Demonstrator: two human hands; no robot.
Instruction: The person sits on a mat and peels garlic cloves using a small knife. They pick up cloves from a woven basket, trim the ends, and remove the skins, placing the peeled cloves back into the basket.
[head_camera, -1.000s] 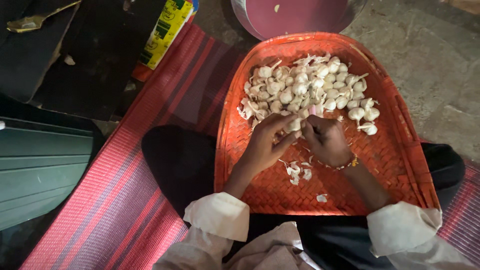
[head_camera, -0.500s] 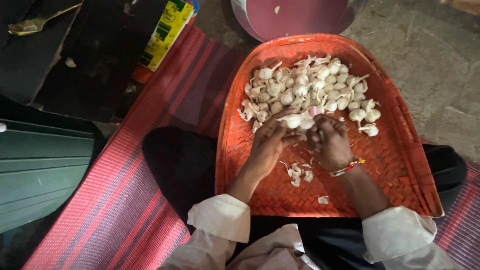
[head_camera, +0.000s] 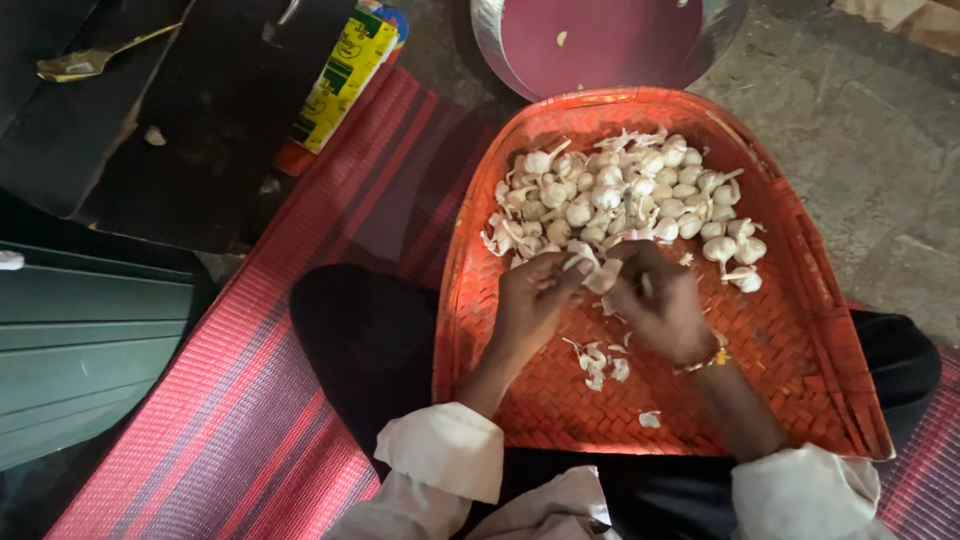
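Observation:
A woven orange winnowing tray (head_camera: 790, 340) rests on my lap. A heap of white garlic cloves (head_camera: 620, 195) fills its far half. Both hands meet just below the heap. My left hand (head_camera: 530, 300) and my right hand (head_camera: 665, 305) pinch the same garlic piece (head_camera: 598, 272) between their fingertips. Loose papery garlic skins (head_camera: 600, 362) lie on the tray under my hands, and one more scrap (head_camera: 650, 419) lies nearer me. A bangle circles my right wrist.
A round purple metal plate (head_camera: 610, 40) stands beyond the tray with one clove on it. A yellow packet (head_camera: 340, 80) lies at the upper left on a red striped mat (head_camera: 230, 400). Dark boards with a metal spoon (head_camera: 85, 62) are at the far left. Grey stone floor lies on the right.
My hands have shifted slightly toward the heap and drawn closer together on the garlic piece. The tray and heap have stayed put.

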